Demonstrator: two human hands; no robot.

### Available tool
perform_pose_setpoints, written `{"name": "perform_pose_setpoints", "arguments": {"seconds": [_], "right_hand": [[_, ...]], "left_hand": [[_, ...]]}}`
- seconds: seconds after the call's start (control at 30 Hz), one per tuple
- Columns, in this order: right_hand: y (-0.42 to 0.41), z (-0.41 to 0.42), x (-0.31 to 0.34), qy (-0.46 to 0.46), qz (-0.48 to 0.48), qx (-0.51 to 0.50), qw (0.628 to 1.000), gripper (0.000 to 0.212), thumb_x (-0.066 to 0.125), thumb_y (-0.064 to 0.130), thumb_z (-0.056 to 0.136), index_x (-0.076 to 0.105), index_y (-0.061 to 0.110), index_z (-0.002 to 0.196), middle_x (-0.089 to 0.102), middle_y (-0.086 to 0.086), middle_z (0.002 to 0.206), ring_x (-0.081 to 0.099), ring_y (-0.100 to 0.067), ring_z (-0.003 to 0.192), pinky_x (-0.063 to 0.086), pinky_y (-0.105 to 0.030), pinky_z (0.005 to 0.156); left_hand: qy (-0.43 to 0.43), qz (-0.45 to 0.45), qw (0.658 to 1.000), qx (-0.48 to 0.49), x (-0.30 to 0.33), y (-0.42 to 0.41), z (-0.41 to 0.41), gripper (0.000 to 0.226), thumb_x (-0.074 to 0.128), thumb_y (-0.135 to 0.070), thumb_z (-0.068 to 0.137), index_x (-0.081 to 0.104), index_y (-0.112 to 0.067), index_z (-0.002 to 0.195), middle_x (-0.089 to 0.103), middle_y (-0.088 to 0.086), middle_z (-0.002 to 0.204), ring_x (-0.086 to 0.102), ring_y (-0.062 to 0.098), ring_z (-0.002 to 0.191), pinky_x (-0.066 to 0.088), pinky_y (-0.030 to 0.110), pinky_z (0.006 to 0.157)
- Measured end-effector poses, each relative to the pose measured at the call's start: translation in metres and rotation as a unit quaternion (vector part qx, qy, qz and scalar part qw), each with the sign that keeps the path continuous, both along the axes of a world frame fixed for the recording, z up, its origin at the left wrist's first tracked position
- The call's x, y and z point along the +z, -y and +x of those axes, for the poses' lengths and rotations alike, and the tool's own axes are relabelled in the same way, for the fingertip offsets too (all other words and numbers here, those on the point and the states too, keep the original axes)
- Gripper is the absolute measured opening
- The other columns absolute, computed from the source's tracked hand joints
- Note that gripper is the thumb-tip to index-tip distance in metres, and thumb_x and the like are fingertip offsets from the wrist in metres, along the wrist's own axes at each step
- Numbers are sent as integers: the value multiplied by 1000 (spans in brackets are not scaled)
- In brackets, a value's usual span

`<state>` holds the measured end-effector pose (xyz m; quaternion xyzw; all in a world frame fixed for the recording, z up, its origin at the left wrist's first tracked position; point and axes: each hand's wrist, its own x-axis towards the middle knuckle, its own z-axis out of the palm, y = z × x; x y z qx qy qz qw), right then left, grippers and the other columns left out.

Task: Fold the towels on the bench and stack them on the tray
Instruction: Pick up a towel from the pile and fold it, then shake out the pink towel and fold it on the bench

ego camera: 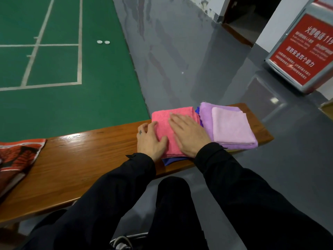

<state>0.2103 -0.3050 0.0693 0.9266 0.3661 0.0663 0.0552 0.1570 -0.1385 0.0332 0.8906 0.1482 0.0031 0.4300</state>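
A folded pink towel [163,121] lies on the wooden bench [81,159], on top of a blue towel [171,160] whose edge peeks out at the near side. My right hand [189,134] rests flat on the pink towel, fingers straight. At the towel's left edge my left hand [150,141] lies with its thumb on the cloth and its fingers curled at the edge. Just right of them sits a stack of folded towels, a light pink one [232,127] over a purple one [205,116].
A red patterned tray [16,159] sits at the bench's left end. Beyond the bench are grey floor and a green court mat with two small white discs [103,42]. A red sign stand [302,51] is at the far right. My dark-clad legs are below the bench.
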Motion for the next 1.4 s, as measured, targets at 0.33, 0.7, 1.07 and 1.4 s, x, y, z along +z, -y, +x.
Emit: {"name": "perform_pose_setpoints", "arguments": {"seconds": [0.33,0.7,1.07,1.4], "right_hand": [[-21,-16,10,-76,97,-84,989,33,45,30,103,68,15,121,68,-3,125,60,-25,115,47,-41,99],[-160,-73,26,-299,338,-76,889,16,61,32,96,76,26,92,76,6,90,69,-17,88,57,-39,82],[-251,-162,10,-419,315,62,849,10,64,25,100,74,27,101,67,22,88,60,4,83,41,-11,68],[-216,-160,12,-424,246,22,871,15,59,31,102,73,29,105,67,20,93,61,1,87,42,-17,72]], "left_hand": [[7,3,998,-70,2,1,-3,67,30,-50,103,27,-13,159,13,23,167,6,35,156,3,40,125],[112,-192,970,99,26,-109,-85,35,42,-39,104,71,-19,109,74,-1,102,71,14,93,59,43,87],[-60,265,900,341,33,-321,-229,32,58,-20,91,69,-9,119,68,17,121,61,37,113,48,46,99],[-221,320,873,292,21,-376,-238,30,51,-22,102,68,-8,122,66,21,122,63,40,112,47,54,101]]}}
